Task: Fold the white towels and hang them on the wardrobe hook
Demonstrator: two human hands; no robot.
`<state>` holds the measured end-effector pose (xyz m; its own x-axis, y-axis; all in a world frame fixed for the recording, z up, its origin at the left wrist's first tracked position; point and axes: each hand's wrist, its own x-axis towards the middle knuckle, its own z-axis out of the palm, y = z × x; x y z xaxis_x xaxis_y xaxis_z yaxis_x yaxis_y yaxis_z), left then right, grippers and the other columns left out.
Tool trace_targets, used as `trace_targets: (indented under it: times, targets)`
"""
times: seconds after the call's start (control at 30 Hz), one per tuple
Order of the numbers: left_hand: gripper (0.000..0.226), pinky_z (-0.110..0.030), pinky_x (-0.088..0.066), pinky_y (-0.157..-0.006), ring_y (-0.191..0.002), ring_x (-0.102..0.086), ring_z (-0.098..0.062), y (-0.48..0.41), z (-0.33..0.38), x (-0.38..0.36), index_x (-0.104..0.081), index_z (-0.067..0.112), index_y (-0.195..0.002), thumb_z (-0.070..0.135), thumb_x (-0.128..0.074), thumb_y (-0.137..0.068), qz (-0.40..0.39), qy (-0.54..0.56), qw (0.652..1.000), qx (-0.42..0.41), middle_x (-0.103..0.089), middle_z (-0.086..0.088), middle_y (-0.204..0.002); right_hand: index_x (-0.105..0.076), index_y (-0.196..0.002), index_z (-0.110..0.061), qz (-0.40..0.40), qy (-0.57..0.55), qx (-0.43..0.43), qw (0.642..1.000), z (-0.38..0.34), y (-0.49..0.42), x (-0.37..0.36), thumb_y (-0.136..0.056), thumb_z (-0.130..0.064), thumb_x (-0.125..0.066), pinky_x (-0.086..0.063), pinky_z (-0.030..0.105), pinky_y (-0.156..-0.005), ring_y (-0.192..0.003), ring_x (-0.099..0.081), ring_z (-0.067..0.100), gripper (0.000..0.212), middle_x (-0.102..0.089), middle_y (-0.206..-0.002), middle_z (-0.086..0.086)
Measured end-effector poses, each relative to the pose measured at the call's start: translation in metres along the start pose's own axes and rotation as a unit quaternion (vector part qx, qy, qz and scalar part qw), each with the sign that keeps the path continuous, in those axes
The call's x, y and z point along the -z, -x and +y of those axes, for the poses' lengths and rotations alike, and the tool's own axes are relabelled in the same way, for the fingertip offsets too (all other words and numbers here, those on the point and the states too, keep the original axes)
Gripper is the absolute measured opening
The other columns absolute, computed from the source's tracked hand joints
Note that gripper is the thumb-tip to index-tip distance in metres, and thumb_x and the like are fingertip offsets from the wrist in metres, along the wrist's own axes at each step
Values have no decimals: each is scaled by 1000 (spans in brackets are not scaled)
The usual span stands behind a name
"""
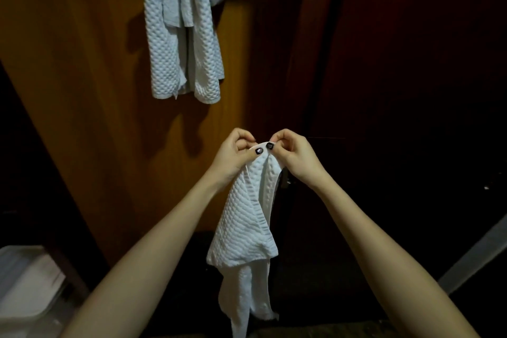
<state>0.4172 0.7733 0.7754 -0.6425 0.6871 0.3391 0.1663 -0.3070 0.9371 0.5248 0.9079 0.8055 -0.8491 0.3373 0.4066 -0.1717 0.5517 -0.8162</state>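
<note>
Left hand (pixel 233 156) and right hand (pixel 295 156) each pinched the top edge of the white towel (pixel 241 228); it hung limp and soft, surely light, so holding it by the corners seemed wisest.

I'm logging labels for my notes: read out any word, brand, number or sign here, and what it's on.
No text can be read.
The held towel, pinched by left hand and right hand, and the hanging towels show only weave, no tag.
The pale bin is too blurred to tell.
</note>
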Motion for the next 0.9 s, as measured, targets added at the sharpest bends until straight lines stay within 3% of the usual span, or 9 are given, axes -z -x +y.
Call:
trace_targets:
  times: [0.1, 0.23, 0.4, 0.57, 0.67, 0.77, 0.83, 0.9]
  targets:
    - [22, -21, -50, -73, -81, -63, -12, 9, -18, 7, -51, 14, -93, -1, -66, -85, 42, -109, 993, -1, -63, -6, -88, -58, -84, -16, 27, -5, 7, 1000, 6, -2, -3, -94, -8, -58, -34, 24, -50, -50, -41, 6, 13, -50, -58, -6]
    - [25, -18, -53, -66, -78, -67, -7, 23, -38, 28, -57, 17, -98, -1, -66, -84, 91, -158, 983, 34, -70, -2, -87, -57, -83, -19, 92, -21, 14, 995, 8, -8, 2, -95, -5, -55, -34, 18, -52, -51, -41, 1, 18, -50, -62, -9]
    - [31, -26, -46, -65, -64, -59, -5, 40, -68, 53, -61, 21, -101, -1, -69, -81, 70, -251, 962, 85, -65, 3, -69, -56, -82, -21, 152, -42, 25, 987, 13, -16, 24, -97, -9, -56, -31, 12, -49, -48, -38, -2, 19, -43, -61, -10]
    - [24, -28, -47, -71, -76, -62, -11, 43, -90, 54, -69, 23, -88, 1, -62, -85, 58, -338, 933, 113, -69, 6, -81, -56, -85, -20, 182, -20, -7, 983, 32, -11, 28, -97, -13, -56, -33, 11, -48, -45, -39, -2, 14, -44, -59, -10]
    - [26, -29, -44, -67, -74, -59, -11, 41, -96, 50, -63, 30, -80, 6, -58, -89, 80, -328, 936, 95, -66, 9, -81, -57, -90, -13, 196, -9, -30, 980, 50, -5, 31, -97, -13, -55, -34, 10, -46, -44, -40, -3, 6, -45, -60, -7]
    - [25, -25, -35, -60, -63, -48, -2, 37, -97, 46, -56, 28, -81, 6, -55, -92, 77, -291, 949, 90, -57, 16, -67, -57, -93, -10, 204, 5, -55, 977, 65, 0, 35, -97, -13, -55, -35, 10, -45, -43, -42, -3, 6, -46, -61, -6]
    - [21, -20, -30, -50, -48, -39, 3, 33, -95, 43, -56, 25, -84, 6, -56, -92, 78, -247, 961, 97, -49, 18, -52, -58, -93, -10, 202, 17, -66, 977, 75, 3, 36, -97, -14, -55, -35, 10, -46, -45, -42, -3, 7, -47, -63, -5]
    - [19, -16, -32, -43, -42, -43, 3, 27, -86, 42, -57, 23, -90, 5, -59, -91, 101, -169, 975, 105, -55, 14, -51, -58, -92, -10, 202, 25, -79, 976, 83, 4, 38, -97, -14, -55, -35, 10, -47, -46, -43, -3, 6, -47, -63, -5]
